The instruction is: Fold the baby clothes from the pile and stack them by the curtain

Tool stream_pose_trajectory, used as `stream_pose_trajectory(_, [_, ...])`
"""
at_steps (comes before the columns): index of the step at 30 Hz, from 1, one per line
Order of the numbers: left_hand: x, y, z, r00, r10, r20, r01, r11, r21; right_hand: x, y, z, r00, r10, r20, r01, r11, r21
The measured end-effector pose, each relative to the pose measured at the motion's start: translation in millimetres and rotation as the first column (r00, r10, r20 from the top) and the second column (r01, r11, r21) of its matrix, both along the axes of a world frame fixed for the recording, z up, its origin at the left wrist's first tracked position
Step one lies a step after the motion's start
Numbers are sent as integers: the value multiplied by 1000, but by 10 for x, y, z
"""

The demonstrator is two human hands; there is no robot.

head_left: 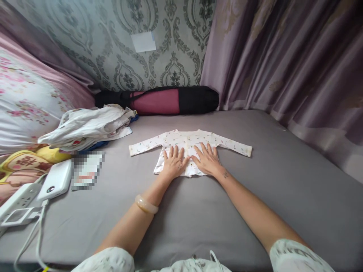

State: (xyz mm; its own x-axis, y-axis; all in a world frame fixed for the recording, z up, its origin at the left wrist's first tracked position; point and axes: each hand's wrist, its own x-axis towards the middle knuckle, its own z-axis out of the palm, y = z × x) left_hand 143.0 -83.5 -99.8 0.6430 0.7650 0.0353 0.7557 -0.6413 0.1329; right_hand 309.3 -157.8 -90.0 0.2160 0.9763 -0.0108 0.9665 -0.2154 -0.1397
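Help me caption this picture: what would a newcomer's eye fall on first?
Likely the small white patterned shirt spread on the grey sheet at the centre, with the left hand and right hand flat on it. Behind it, a long black-and-maroon bag lies before the wall. To the left is a heap of clothes.

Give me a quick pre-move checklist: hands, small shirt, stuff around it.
1. Left hand flat on the shirt: ok.
2. Right hand flat on the shirt: ok.
3. Left sleeve and right sleeve stretched out to the sides: ok.
4. Shirt apart from the clothes pile: ok, grey sheet shows between them.
5. White power bank away from both hands: ok, well off to the left.
6. Underside of the shirt free of folds: cannot tell, hidden.
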Motion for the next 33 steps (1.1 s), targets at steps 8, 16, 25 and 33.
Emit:
stream_pose_trajectory(8, [10, -8, 19, 994, 64, 84, -66, 997, 27, -59, -4, 11, 999, 35, -1, -35, 997, 71])
stream_pose_trajectory(16, [6, -57, 28, 991, 57, 121, -58, 998, 9, -200, 2, 38, 964, 230, -131, -230, 973, 18])
stream_pose_trajectory(25, [69, -206, 59, 981, -168, 101, 175, 983, -58, 27, 591, 77, 988, -8, -154, 1, 999, -42])
stream_pose_trajectory(33, [54, -205, 16, 978, -201, 62, 205, 976, -68, 147, 1018, -54, 980, -180, -80, 179, 984, -25])
